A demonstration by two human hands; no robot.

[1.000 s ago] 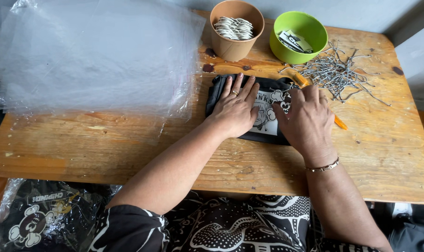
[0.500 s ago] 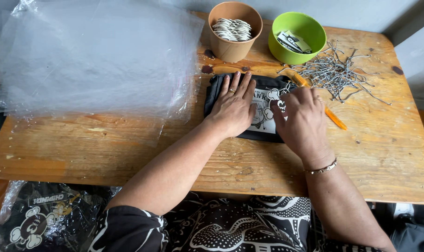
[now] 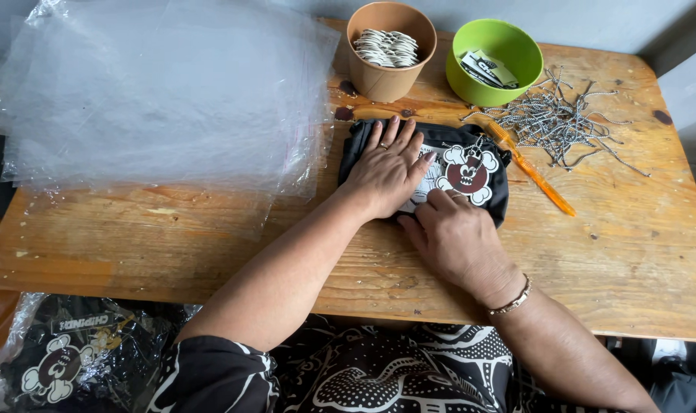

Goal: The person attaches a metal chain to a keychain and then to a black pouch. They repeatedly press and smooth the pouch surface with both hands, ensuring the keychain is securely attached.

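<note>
Hands flat on the folded black garment, which lies on the table just before the brown cup: left hand spread open pressing, right hand loosely curled at its near edge gripping nothing; soft, light cloth, likely best lifted by its folded edges.
</note>
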